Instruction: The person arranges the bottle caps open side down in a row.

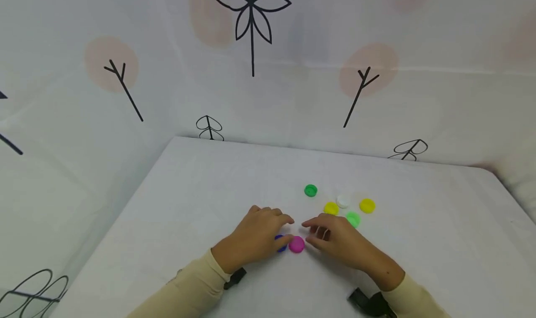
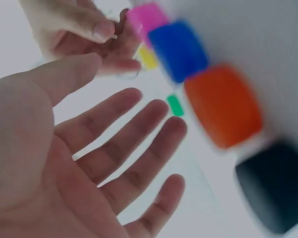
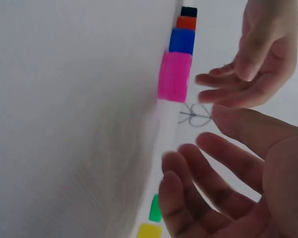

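Note:
A pink bottle cap (image 1: 297,244) lies on the table between the two hands. Beside it, in a row to the left, come a blue cap (image 2: 178,49), an orange cap (image 2: 223,106) and a black cap (image 2: 275,188); in the head view the left hand hides the orange and black ones and partly covers the blue. Over this row hovers my left hand (image 1: 259,234), its fingers spread and holding nothing. My right hand (image 1: 339,236) is just right of the pink cap, with loosely bent fingers and nothing in them.
Beyond the right hand lie a dark green cap (image 1: 311,190), two yellow caps, one at the far right (image 1: 367,206), a white cap (image 1: 343,201) and a light green cap (image 1: 353,219). A patterned cloth (image 1: 293,99) hangs behind the white table (image 1: 201,178).

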`<action>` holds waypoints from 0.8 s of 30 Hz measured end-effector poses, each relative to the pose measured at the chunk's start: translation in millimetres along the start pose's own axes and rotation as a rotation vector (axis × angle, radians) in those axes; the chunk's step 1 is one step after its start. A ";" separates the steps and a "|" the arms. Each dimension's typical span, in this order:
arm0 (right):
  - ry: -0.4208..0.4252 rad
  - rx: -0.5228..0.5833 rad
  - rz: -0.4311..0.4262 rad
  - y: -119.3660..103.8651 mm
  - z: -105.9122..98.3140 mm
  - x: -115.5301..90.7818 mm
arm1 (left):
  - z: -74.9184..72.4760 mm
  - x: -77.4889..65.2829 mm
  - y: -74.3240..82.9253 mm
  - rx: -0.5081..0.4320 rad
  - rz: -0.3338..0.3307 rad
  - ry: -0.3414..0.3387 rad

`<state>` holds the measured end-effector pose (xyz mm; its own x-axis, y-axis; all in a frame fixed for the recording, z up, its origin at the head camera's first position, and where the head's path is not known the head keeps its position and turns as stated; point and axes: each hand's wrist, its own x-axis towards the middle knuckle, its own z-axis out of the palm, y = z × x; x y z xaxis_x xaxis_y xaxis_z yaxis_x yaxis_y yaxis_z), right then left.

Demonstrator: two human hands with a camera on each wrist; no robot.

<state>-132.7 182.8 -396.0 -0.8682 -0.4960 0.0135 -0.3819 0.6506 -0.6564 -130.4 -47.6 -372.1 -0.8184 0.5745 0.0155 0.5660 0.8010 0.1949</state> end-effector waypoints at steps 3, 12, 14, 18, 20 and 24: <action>0.079 -0.031 0.020 -1.5 -5.7 3.6 | -12.3 -1.0 -6.1 -0.033 -0.024 0.056; 0.214 -0.122 0.049 -3.3 -29.4 23.7 | -39.1 7.9 -22.4 0.006 0.027 0.128; 0.217 -0.134 0.045 -2.1 -34.8 29.9 | -41.6 14.6 -23.4 0.018 0.031 0.105; 0.171 -0.164 0.074 1.5 -43.2 41.0 | -43.1 32.0 -23.5 0.036 0.042 0.051; 0.134 -0.184 0.105 3.7 -45.8 45.9 | -43.4 41.6 -22.8 0.034 0.045 0.026; 0.067 -0.210 0.156 9.1 -48.1 55.1 | -43.1 61.9 -21.3 0.020 0.036 -0.023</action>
<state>-199.3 189.0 -364.9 -0.9382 -0.3453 -0.0210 -0.2928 0.8250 -0.4833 -197.4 -36.4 -333.1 -0.7949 0.6067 -0.0009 0.5973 0.7828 0.1747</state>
